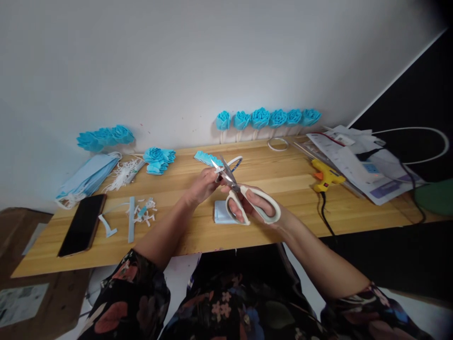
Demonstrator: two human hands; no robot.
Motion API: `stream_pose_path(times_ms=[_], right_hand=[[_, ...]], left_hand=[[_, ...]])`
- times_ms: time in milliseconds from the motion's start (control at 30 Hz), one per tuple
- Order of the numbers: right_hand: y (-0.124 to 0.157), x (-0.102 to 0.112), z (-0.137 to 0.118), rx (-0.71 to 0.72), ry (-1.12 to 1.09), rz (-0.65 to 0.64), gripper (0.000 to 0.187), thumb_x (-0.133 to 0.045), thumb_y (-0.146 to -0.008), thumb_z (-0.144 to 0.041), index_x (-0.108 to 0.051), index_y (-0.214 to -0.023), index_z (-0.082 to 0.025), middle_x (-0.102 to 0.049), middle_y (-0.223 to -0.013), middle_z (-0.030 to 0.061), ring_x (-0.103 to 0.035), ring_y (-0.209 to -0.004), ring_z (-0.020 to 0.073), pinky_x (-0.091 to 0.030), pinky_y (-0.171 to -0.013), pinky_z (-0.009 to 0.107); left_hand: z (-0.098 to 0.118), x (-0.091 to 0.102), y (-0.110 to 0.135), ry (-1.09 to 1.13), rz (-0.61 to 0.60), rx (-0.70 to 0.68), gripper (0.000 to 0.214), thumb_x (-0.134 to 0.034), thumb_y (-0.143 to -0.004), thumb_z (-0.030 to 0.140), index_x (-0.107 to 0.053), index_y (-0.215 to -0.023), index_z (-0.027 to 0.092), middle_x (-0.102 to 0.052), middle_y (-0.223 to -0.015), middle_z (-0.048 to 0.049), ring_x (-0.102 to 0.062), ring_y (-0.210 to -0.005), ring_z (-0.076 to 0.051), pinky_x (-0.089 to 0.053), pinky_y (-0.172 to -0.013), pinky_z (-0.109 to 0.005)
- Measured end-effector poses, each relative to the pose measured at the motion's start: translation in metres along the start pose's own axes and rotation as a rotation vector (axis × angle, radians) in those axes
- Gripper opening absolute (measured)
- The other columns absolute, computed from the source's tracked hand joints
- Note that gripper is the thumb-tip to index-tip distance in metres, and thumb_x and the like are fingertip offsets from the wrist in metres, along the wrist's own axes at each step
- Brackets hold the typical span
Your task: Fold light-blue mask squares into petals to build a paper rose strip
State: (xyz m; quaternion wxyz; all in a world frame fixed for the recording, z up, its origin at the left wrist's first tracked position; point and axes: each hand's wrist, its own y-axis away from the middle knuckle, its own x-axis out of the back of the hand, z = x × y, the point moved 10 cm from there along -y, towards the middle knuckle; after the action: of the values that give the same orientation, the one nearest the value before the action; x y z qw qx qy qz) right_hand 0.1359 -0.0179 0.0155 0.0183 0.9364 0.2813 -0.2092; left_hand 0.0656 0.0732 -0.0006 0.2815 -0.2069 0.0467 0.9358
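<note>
Over the middle of the table, my right hand [253, 205] has its fingers through the white handles of a pair of scissors [230, 179]. The blades are apart and point up and to the left. My left hand [205, 184] is closed in a pinch right beside the blades. A narrow white strip [235, 160] with dark marks curves out from its fingers, past the blades. Below my hands lies a folded pale-blue face mask or cloth [222, 212], partly covered by the scissors. Just behind them rests a frilled blue strip [203, 157].
Blue fabric flowers [260, 118] on sticks lean along the wall; more [157, 159] lie at left. A stack of face masks [88, 174], a phone [82, 225] and white scraps [148, 210] are left. Right are a yellow glue gun [327, 175] with its cord, and papers [364, 165].
</note>
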Motion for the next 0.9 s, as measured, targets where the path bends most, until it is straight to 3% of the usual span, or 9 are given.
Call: stream_pose_path(times_ms=[100, 200, 567, 767, 900], right_hand=[[-0.003, -0.002, -0.002, 0.024, -0.004, -0.012, 0.057, -0.057, -0.091, -0.063, -0.062, -0.125, -0.018, -0.061, -0.080, 0.0018, -0.057, -0.061, 0.0115, -0.044, -0.054, 0.024], [-0.005, -0.003, -0.003, 0.028, 0.000, -0.015, 0.057, -0.055, -0.092, -0.063, -0.061, -0.126, -0.018, -0.061, -0.079, 0.0018, -0.057, -0.061, 0.0116, -0.043, -0.053, 0.024], [-0.005, -0.005, -0.002, 0.026, -0.107, -0.015, 0.054, -0.056, -0.091, -0.064, -0.064, -0.120, -0.019, -0.059, -0.072, -0.0017, -0.054, -0.054, 0.0094, -0.040, -0.048, 0.022], [-0.003, 0.001, -0.002, 0.025, -0.182, 0.013, 0.054, -0.059, -0.090, -0.062, -0.064, -0.121, -0.019, -0.057, -0.072, -0.0027, -0.050, -0.052, 0.0083, -0.038, -0.047, 0.022], [0.000, 0.001, 0.000, 0.009, -0.205, 0.025, 0.052, -0.061, -0.089, -0.061, -0.066, -0.120, -0.018, -0.056, -0.072, -0.0021, -0.049, -0.054, 0.0082, -0.038, -0.047, 0.022]], left_hand=[[0.005, -0.009, 0.001, -0.092, -0.105, -0.074, 0.061, -0.077, -0.062, 0.073, -0.064, -0.071, 0.014, -0.057, -0.071, -0.0025, -0.051, -0.068, -0.014, -0.044, -0.071, -0.029], [0.006, -0.010, 0.000, -0.110, -0.128, -0.116, 0.061, -0.075, -0.064, 0.074, -0.064, -0.072, 0.014, -0.054, -0.068, -0.0013, -0.051, -0.069, -0.015, -0.044, -0.072, -0.030], [0.014, -0.017, 0.004, -0.164, -0.142, -0.179, 0.054, -0.079, -0.064, 0.068, -0.070, -0.073, 0.015, -0.056, -0.066, -0.0018, -0.056, -0.073, -0.017, -0.046, -0.079, -0.033], [0.019, -0.019, 0.004, -0.113, -0.145, -0.162, 0.041, -0.082, -0.070, 0.051, -0.079, -0.087, 0.015, -0.070, -0.084, -0.0076, -0.063, -0.086, -0.021, -0.047, -0.088, -0.035], [0.018, -0.018, 0.004, -0.090, -0.090, -0.154, 0.033, -0.081, -0.074, 0.048, -0.080, -0.083, 0.017, -0.072, -0.080, -0.0065, -0.064, -0.082, -0.019, -0.048, -0.088, -0.033]])
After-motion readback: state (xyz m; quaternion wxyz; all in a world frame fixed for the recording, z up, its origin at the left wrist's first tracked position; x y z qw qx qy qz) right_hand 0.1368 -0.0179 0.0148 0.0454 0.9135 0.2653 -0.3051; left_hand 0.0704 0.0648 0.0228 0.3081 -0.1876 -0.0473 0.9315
